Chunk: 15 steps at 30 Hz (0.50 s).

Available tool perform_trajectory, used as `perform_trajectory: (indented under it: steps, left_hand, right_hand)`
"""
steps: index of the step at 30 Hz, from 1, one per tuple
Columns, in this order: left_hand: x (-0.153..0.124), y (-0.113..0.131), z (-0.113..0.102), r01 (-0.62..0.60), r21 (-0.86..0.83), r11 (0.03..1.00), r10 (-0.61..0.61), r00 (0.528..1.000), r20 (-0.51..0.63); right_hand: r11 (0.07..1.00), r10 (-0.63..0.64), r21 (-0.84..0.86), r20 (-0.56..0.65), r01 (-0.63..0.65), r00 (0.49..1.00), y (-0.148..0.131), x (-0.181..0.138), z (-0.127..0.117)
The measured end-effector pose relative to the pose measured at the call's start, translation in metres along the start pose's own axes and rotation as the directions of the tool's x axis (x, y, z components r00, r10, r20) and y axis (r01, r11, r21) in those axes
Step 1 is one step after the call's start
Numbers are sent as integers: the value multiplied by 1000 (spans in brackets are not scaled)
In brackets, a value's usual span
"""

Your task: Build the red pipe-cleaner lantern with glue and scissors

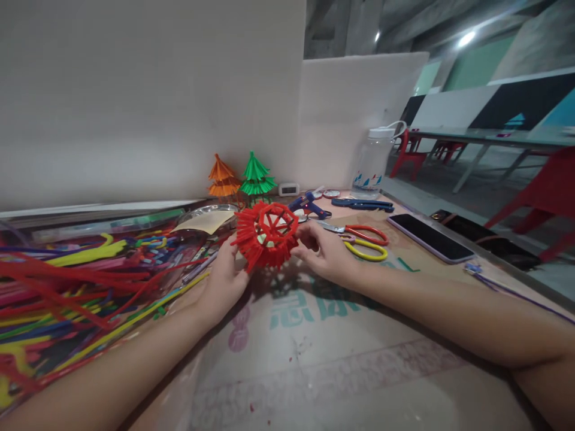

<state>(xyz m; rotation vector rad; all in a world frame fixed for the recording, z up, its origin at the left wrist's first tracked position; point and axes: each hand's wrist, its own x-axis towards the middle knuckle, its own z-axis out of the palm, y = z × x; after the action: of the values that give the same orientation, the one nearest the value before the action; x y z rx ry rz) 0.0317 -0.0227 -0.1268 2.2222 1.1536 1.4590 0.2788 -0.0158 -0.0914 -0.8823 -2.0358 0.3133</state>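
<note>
A red round piece made of pipe cleaners (pixel 266 234), with spokes and a fringed rim, is held above the cardboard-covered table (pixel 341 353). My left hand (pixel 223 281) grips its left side with closed fingers. My right hand (pixel 324 251) pinches its right side. A heap of coloured pipe cleaners (pixel 67 287) lies just left of my left arm.
An orange paper tree (pixel 222 178) and a green paper tree (pixel 256 175) stand at the back by the white wall. A blue glue gun (pixel 308 207), red and yellow scissors (pixel 362 239), two phones (pixel 429 237), a clear water bottle (pixel 375 161) and a metal dish (pixel 206 218) lie around.
</note>
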Motion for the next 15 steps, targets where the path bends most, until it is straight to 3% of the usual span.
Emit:
perform_trajectory:
  steps: [6, 11, 15]
  left_hand:
    - [1, 2, 0, -16, 23, 1000, 16, 1000, -1]
    - [4, 1, 2, 207, -100, 973, -207, 978, 13]
    - [9, 3, 3, 290, -74, 954, -283, 955, 91]
  right_hand:
    - [997, 6, -80, 38, -3, 999, -10, -1, -3]
    - [995, 30, -98, -38, -33, 999, -4, 2, -11]
    - [978, 63, -196, -82, -78, 995, 5, 10, -22]
